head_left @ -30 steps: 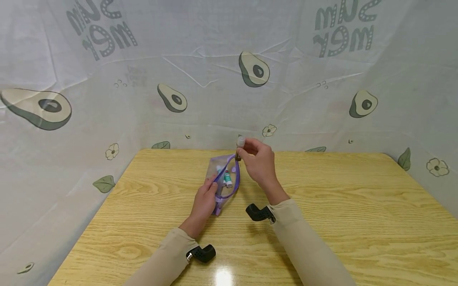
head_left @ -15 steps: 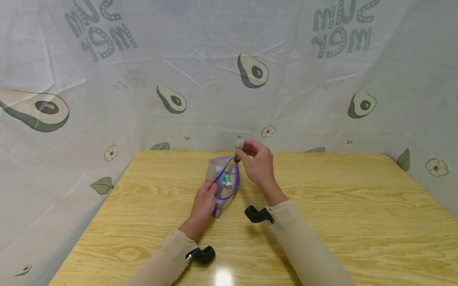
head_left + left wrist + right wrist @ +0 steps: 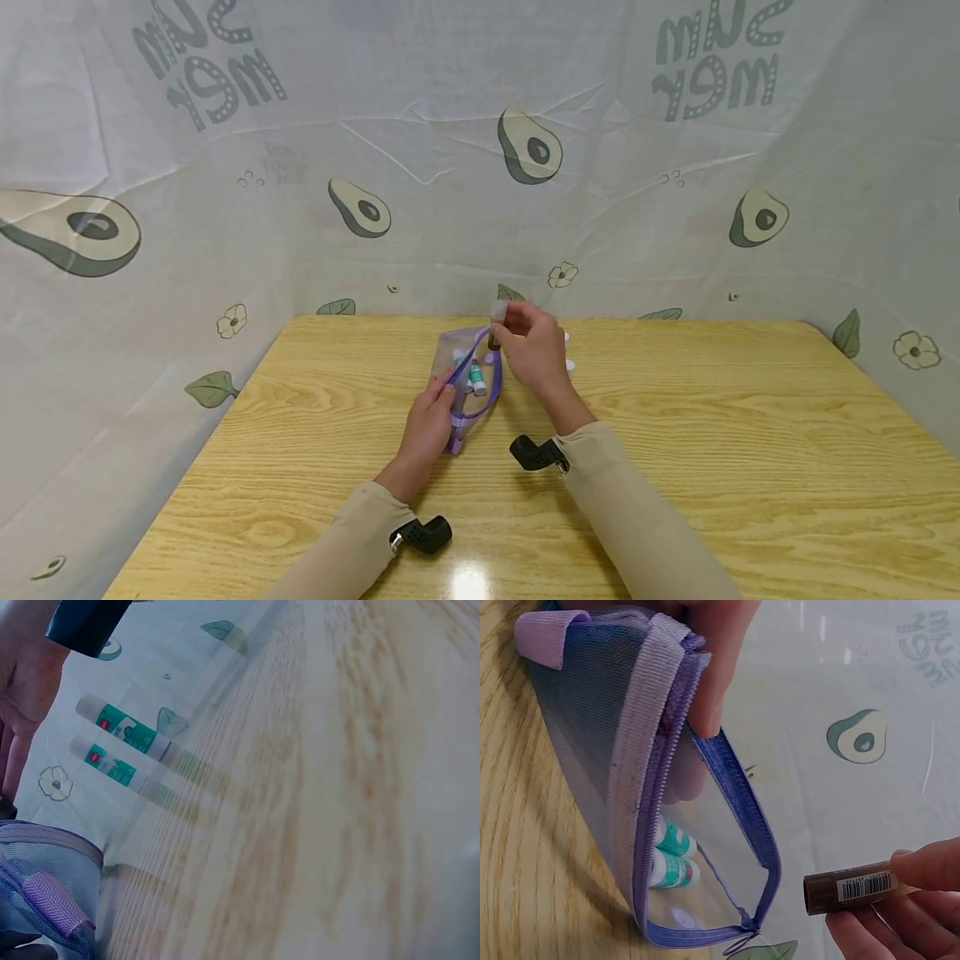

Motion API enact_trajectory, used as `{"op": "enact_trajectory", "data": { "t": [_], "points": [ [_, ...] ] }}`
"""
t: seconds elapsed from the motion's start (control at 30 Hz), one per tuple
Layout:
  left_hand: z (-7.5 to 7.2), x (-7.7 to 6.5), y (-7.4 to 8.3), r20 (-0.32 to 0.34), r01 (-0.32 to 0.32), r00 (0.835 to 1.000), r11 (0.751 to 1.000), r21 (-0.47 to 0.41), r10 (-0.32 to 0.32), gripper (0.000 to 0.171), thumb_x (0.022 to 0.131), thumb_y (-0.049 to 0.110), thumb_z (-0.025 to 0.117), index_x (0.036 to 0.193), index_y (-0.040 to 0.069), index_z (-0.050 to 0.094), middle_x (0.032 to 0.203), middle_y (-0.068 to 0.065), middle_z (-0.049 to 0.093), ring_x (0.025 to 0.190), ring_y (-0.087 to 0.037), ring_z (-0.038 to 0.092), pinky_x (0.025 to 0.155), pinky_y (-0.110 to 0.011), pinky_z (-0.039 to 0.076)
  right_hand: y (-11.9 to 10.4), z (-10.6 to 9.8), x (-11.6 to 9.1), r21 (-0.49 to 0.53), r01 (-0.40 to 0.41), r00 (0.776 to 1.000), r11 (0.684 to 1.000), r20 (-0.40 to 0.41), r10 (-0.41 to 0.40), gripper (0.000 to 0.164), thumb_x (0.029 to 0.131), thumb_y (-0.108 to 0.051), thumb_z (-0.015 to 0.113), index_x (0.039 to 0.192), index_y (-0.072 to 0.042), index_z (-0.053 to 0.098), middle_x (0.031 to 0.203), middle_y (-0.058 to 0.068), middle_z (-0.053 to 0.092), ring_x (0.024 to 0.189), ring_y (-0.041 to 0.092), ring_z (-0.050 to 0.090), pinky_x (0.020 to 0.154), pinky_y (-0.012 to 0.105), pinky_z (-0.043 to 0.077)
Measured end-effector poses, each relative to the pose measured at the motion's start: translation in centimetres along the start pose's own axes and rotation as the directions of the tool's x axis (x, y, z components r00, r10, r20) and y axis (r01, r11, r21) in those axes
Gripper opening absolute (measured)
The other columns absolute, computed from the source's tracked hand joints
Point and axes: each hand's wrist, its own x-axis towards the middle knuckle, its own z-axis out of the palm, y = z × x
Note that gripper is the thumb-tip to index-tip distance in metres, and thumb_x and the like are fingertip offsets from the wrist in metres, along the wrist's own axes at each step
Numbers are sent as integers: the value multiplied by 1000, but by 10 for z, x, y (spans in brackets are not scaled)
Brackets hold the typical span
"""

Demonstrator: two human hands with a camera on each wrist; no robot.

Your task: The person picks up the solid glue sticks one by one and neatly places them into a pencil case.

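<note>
My left hand [image 3: 426, 425] grips the near side of a purple mesh zip pouch [image 3: 447, 346], whose mouth gapes open. Two green-and-white glue sticks [image 3: 673, 871] lie inside it. Between the thumb and fingers of my right hand [image 3: 534, 348] is a small brown tube [image 3: 855, 888] with a barcode label; a translucent end shows in the head view. This tube is tilted, its brown end down at the far end of the pouch's mouth. Two more glue sticks [image 3: 124, 727] stand upright on the table, mostly hidden behind the right hand in the head view.
The wooden table [image 3: 712, 433] reaches a white cloth backdrop [image 3: 420, 275] printed with avocados. Black wrist mounts [image 3: 423, 535] sit on both sleeves.
My right hand has moved slightly down and left with the brown tube. White ends of the standing glue sticks now show beside it. The left hand and pouch stay almost still.
</note>
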Motion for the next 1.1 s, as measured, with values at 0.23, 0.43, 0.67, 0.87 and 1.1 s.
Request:
{"op": "enact_trajectory", "data": {
  "t": [0.23, 0.43, 0.67, 0.87, 1.1],
  "points": [
    [1, 0, 1, -8, 3, 1000, 1000, 9, -3, 51, 114, 23, 40, 162, 6, 43, 173, -17, 33, 166, -38, 15, 134, -59, 16, 4, 5, -1, -49, -14, 1000, 999, 21, 15, 31, 100, -13, 73, 129, -3, 71, 120, 18, 77, 116, 35, 74, 97, 50, 61],
    [0, -1, 1, -6, -2, 1000, 1000, 4, 2, 51, 114, 23, 39, 162, 5, 44, 172, -18, 34, 166, -39, 14, 134, -59, 15, 7, 8, -4, -84, -59, 995, 995, 72, 65, 31, 100, -11, 72, 130, -4, 69, 121, 17, 75, 115, 34, 72, 95, 48, 62],
    [0, -1, 0, -4, 6, 1000, 1000, 5, -6, 51, 114, 23, 39, 161, 4, 44, 173, -16, 33, 166, -38, 14, 134, -59, 15, 16, 15, -6, -128, -74, 991, 989, 102, 87, 31, 99, -11, 73, 129, -4, 68, 119, 15, 76, 111, 32, 72, 95, 47, 62],
    [0, 0, 0, -2, 8, 1000, 1000, -4, -8, 51, 114, 23, 40, 162, 4, 44, 173, -15, 33, 167, -37, 13, 135, -58, 14, 19, 17, -7, -146, -67, 990, 987, 113, 84, 29, 98, -10, 75, 125, -3, 69, 115, 15, 76, 106, 31, 73, 93, 45, 62],
    [0, -1, 3, -1, 13, 1000, 1000, -8, -13, 51, 114, 23, 39, 162, 5, 43, 174, -16, 31, 167, -37, 13, 135, -58, 14, 23, 19, -7, -166, -85, 987, 982, 121, 106, 29, 98, -10, 75, 125, -3, 68, 118, 16, 75, 109, 32, 73, 96, 47, 62]
  ]
}}
